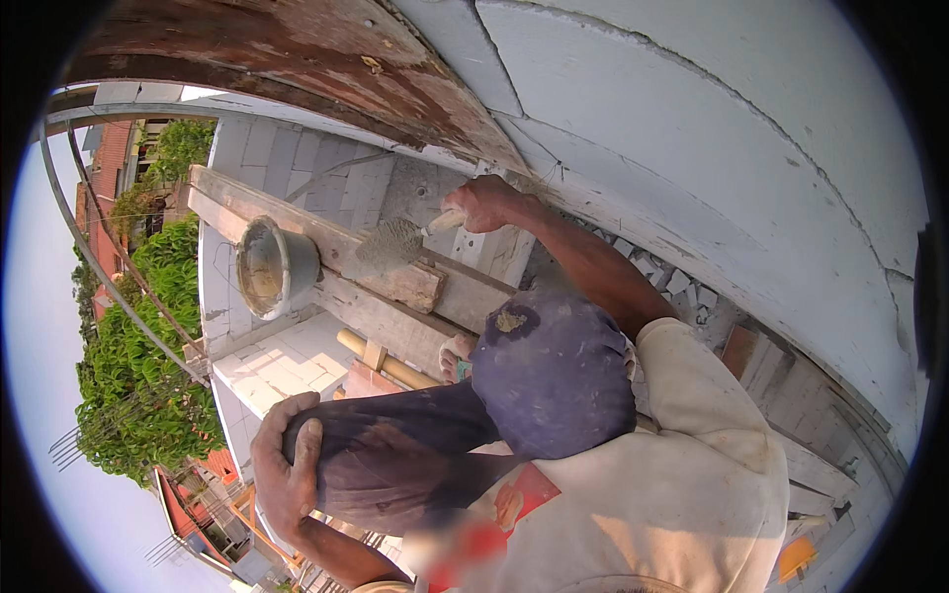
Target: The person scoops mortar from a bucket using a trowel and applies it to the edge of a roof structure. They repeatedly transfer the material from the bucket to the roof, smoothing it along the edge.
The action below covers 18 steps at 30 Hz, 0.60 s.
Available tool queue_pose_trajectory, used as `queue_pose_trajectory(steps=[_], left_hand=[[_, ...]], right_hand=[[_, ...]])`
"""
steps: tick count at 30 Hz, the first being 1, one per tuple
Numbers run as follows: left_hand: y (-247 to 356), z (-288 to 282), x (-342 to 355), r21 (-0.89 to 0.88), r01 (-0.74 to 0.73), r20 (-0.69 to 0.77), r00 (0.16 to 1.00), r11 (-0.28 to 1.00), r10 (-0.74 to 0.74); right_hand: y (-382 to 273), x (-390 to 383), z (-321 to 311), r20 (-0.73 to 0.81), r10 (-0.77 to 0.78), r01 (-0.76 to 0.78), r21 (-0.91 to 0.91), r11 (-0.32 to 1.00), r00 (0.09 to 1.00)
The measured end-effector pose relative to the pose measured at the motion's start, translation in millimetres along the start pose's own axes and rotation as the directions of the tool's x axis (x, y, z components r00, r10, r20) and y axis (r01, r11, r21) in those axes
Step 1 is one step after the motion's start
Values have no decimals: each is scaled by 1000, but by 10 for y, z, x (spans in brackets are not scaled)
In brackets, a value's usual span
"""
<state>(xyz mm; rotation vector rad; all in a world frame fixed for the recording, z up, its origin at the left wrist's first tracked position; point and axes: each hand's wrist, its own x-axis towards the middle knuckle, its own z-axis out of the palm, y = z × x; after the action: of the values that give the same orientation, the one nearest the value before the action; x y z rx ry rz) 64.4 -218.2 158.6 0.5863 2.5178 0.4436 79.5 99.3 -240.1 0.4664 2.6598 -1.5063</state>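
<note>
My right hand [486, 204] is closed around the wooden handle of a trowel [391, 245]. Grey mortar coats the trowel's blade, which is above the wooden planks, left of the hand; whether it touches them I cannot tell. A round bucket [301, 261] with a crusted rim stands on the planks, left of the blade. On my bent left knee [395, 455], in dark trousers, rests my left hand [287, 469]. Its thumb is apart from the fingers, which drape over the knee, and it holds no tool. My right knee [554, 371] hides part of the planks.
A pale block wall [692, 119] rises along the right. A brown wooden board [297, 59] spans the top. Below the planks [356, 306] lies a bamboo pole [386, 358]. Broken block pieces [672, 282] lie along the wall's foot. Trees [148, 356] and roofs show beyond the left edge.
</note>
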Motion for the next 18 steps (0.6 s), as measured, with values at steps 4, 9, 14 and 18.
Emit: queue_pose_trajectory(steps=[4,9,14,18], left_hand=[[86,7,15,12,3,-5,1000,1000,-3],[39,12,-53,-4,-1,-27,1000,1000,1],[73,42,-82,-24,7,-36,999,1000,-8],[84,67,-56,-39,-21,-54,998,999,19]], right_hand=[[132,23,-69,-218,65,-43,104,994,974],[120,-24,55,-230,43,-31,59,998,972],[89,-68,-138,-203,86,-82,28,996,975],[26,-74,6,33,-4,10,-190,982,999]])
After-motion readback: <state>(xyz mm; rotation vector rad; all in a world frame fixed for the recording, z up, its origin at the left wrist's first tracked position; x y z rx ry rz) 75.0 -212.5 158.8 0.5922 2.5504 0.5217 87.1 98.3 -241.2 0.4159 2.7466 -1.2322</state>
